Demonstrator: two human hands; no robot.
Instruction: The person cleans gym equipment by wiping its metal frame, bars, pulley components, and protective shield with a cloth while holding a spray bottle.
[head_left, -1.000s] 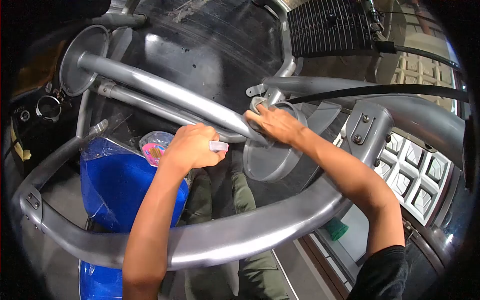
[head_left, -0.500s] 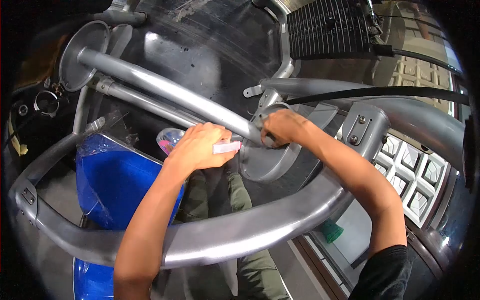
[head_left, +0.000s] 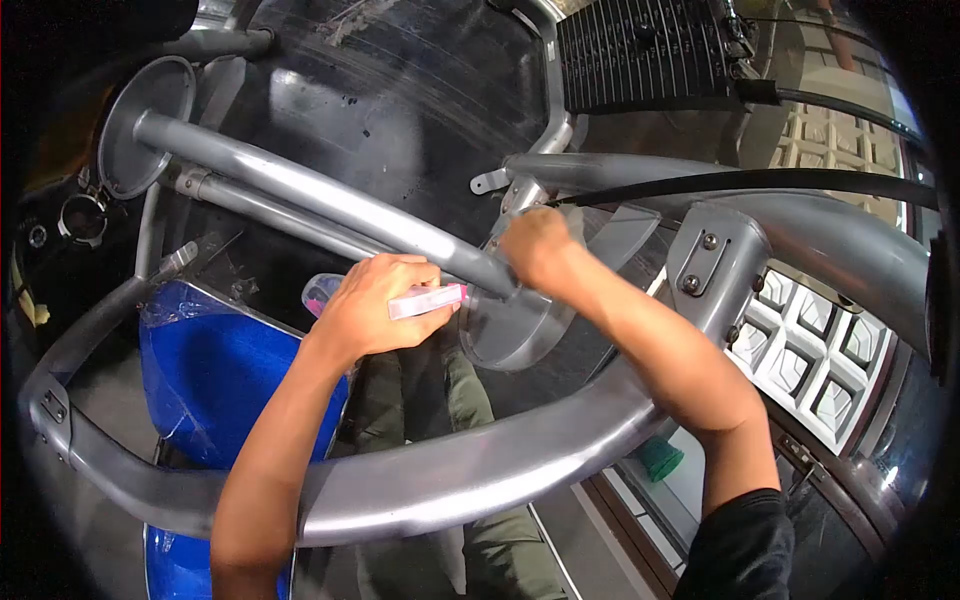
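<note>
My left hand (head_left: pixel 375 305) is wrapped round a spray bottle. The bottle's white and pink spray head (head_left: pixel 428 301) sticks out on the right, and part of its clear body shows behind the fingers. My right hand (head_left: pixel 538 248) is curled closed at the lower end of a thick silver tube (head_left: pixel 320 200), over a round grey metal plate (head_left: pixel 515 335). A bit of greyish material shows beside its knuckles; what the fingers hold is hidden. A thinner silver tube (head_left: pixel 290 215) runs below the thick one.
A large curved silver frame tube (head_left: pixel 450 480) crosses in front of me, beneath my forearms. A blue pad (head_left: pixel 215 375) in clear plastic stands at left. A black weight stack (head_left: pixel 640 55) and a black cable (head_left: pixel 760 185) are at upper right. A green object (head_left: pixel 660 459) lies lower right.
My right hand has moved up and left, its fist turned over the tube's end. The left hand keeps the spray bottle. The whole view has shifted slightly.
</note>
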